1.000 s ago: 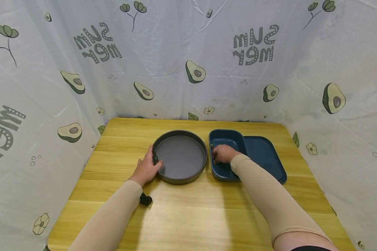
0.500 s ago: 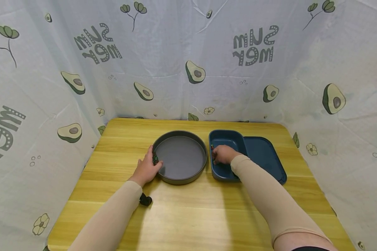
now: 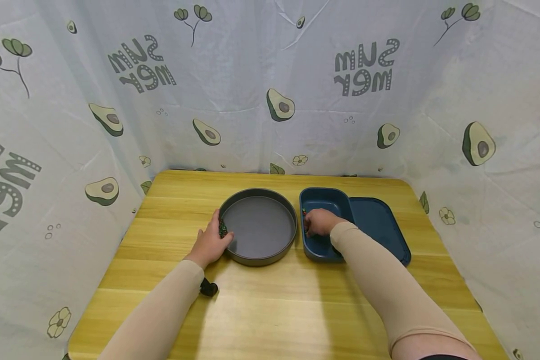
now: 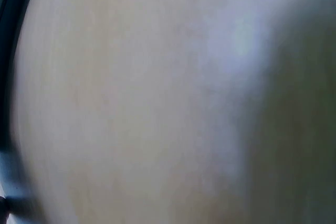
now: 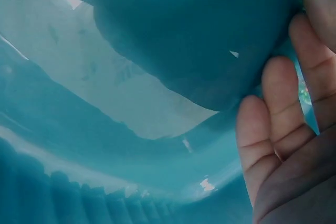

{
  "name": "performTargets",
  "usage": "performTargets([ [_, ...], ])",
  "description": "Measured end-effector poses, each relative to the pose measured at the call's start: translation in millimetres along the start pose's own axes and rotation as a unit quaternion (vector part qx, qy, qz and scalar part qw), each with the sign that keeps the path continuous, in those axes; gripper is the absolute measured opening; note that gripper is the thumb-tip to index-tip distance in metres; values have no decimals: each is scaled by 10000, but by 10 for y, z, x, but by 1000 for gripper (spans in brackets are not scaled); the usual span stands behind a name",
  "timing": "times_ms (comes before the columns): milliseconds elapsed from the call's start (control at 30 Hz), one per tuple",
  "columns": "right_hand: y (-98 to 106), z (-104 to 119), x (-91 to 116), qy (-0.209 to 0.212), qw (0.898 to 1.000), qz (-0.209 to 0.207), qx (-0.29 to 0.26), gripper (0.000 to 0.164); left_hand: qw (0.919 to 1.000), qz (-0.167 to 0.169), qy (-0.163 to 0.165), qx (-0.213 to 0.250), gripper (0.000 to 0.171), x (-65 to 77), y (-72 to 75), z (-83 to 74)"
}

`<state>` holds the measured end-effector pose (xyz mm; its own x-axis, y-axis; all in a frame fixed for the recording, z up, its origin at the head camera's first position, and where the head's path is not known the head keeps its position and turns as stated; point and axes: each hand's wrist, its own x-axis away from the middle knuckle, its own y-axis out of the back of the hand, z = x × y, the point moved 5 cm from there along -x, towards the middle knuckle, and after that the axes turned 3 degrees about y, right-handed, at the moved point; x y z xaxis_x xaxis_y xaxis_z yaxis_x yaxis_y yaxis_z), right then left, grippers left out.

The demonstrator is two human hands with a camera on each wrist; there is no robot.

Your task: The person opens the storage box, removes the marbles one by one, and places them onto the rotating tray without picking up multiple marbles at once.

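My left hand (image 3: pixel 208 243) is at the left rim of a round dark grey pan (image 3: pixel 258 227). Between its thumb and fingers shows a dark green speckled piece (image 3: pixel 223 228) with small bright dots, held against the pan's side. My right hand (image 3: pixel 319 222) reaches down into a blue rectangular container (image 3: pixel 315 247), fingers bent at the left inner wall. A small red-and-green piece (image 3: pixel 304 212) peeks out by its fingertips. In the right wrist view the fingers (image 5: pixel 281 90) lie close to the shiny wall, a glittery bit (image 5: pixel 303 93) visible between them; the thumb is hidden.
A flat blue lid or tray (image 3: pixel 378 220) lies against the container's right side. Below my left wrist is a small black device (image 3: pixel 208 288). The wooden table (image 3: pixel 270 320) backs onto a white avocado-print cloth (image 3: pixel 243 65). The left wrist view is blurred tabletop (image 4: pixel 131 103).
The view has tilted very slightly, so everything sits a few pixels lower. Both hands keep their places at the pan and in the container.
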<state>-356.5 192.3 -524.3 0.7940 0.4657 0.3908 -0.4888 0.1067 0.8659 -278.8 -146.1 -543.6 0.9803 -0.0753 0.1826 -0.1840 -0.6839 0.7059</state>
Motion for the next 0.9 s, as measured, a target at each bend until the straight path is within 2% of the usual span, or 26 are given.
performTargets([
  [167,55,-18,23,78,9999,-26,72,9,10000,-4,15,11,94,13,1,-16],
  [400,213,-105,142,31,9984,-450,-354,15,10000,23,3,41,95,12,3,-18],
  [700,471,-7,291,13,9921,-980,-779,19,10000,22,-10,59,94,24,16,-28],
  [900,524,106,296,72,9880,-1117,-1067,21,10000,10,1,35,95,19,13,-20],
])
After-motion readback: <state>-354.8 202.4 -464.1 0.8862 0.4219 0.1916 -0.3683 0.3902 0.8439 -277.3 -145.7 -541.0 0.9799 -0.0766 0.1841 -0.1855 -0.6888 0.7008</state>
